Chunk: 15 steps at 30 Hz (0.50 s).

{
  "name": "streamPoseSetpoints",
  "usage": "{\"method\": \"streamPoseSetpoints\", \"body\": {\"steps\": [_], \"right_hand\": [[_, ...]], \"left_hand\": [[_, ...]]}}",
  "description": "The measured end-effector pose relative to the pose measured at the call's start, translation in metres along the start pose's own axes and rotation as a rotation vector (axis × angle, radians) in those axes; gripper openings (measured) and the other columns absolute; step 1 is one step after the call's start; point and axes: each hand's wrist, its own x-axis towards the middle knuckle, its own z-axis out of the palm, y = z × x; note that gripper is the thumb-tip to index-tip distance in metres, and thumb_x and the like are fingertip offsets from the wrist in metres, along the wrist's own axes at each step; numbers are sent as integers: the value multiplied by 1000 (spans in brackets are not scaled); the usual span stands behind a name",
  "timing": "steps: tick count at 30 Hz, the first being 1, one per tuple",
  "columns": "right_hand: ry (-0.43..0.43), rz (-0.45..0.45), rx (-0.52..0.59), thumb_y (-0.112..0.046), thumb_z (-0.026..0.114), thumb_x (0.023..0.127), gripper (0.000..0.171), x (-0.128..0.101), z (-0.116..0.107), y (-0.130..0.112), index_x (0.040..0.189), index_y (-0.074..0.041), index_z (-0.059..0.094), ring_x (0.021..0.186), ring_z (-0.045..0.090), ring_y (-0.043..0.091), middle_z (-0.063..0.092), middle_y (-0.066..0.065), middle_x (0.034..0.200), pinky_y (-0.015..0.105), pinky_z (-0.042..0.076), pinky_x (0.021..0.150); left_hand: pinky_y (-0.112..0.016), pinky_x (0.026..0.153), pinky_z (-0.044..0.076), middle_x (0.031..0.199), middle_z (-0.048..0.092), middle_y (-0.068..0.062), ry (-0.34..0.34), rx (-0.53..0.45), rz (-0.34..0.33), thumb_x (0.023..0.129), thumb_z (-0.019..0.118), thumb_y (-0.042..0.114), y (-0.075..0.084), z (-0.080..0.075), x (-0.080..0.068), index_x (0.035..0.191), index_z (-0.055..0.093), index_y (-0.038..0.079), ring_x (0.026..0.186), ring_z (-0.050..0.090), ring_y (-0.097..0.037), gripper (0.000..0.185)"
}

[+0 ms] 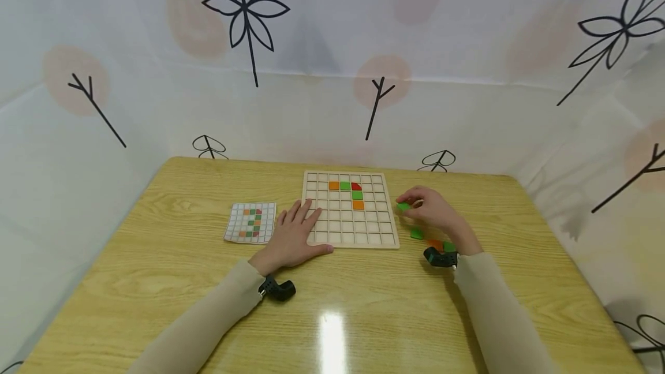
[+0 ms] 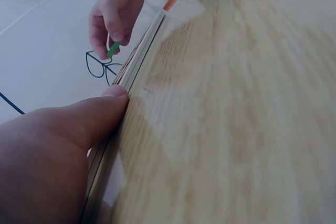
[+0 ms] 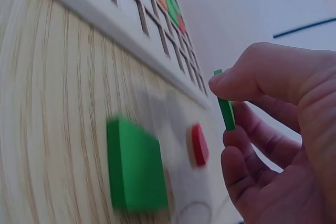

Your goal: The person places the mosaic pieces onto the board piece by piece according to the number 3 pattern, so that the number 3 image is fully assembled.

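My right hand [image 1: 433,209] pinches a green square tile [image 3: 226,109] between thumb and fingers, just off the right edge of the wooden grid board [image 1: 350,227]. With fingers spread, my left hand [image 1: 293,235] rests over the board's left side; its thumb lies along the near edge. In the board's upper cells sit orange tiles [image 1: 334,186], green tiles [image 1: 345,186] and a red piece [image 1: 355,186] with a cut corner. Below my right hand, a loose green tile [image 3: 137,166] and a red piece [image 3: 199,145] lie on the table.
A paper card [image 1: 235,225] printed with a coloured grid pattern lies left of the board. An orange tile [image 1: 435,244] and another green tile [image 1: 449,246] lie by my right wrist. Patterned cloth [image 1: 312,114] hangs behind the wooden table [image 1: 363,293].
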Motion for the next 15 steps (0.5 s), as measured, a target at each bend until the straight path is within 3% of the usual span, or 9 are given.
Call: {"method": "streamPoseSetpoints", "body": {"steps": [7, 15], "right_hand": [[21, -5, -19, -8, 75, 88, 24, 16, 21, -15, 111, -6, 74, 94, 52, 26, 60, 10, 113, 38, 44, 82], [11, -80, 34, -7, 75, 88, 24, 30, 45, -36, 112, -4, 74, 97, 55, 27, 59, 12, 113, 41, 48, 83]], "left_hand": [[-61, 115, 8, 166, 10, -14, 7, -2, 2, 89, 58, 68, 0, 0, -1, 159, 27, 13, 151, 4, -36, 95], [-61, 115, 9, 166, 9, -13, 5, 17, 8, 89, 57, 69, -1, 1, 0, 160, 26, 14, 151, 4, -35, 94]]}}
